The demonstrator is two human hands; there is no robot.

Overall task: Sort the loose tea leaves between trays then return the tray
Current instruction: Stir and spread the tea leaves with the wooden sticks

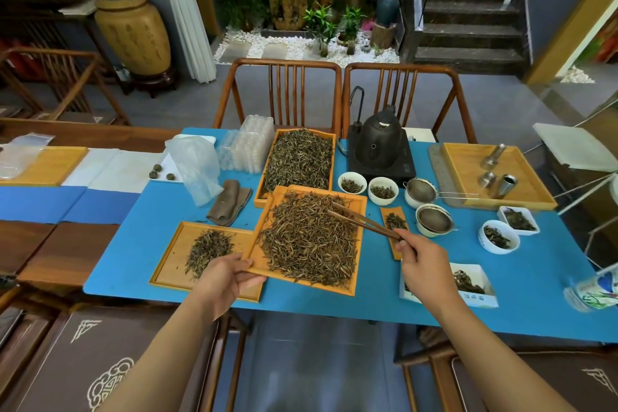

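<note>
My left hand [224, 274] grips the near left edge of a wooden tray [357, 207] heaped with loose tea leaves [309, 241]; the tray is tilted and overlaps its neighbours. My right hand [422, 264] holds wooden tongs [363, 222] whose tips reach over the leaves on that tray. To the left lies a second wooden tray [170, 264] with a small pile of leaves [208, 249]. Behind stands a third tray [332, 157] full of leaves.
On the blue mat [140, 244] are white cups with leaves [383, 190], strainers [434, 219], a black kettle [378, 140] on its base, a folded brown cloth [229, 202], a plastic bag [195, 165], white dishes of leaves [498, 236] and a wooden tray with metal tins [535, 197] at right.
</note>
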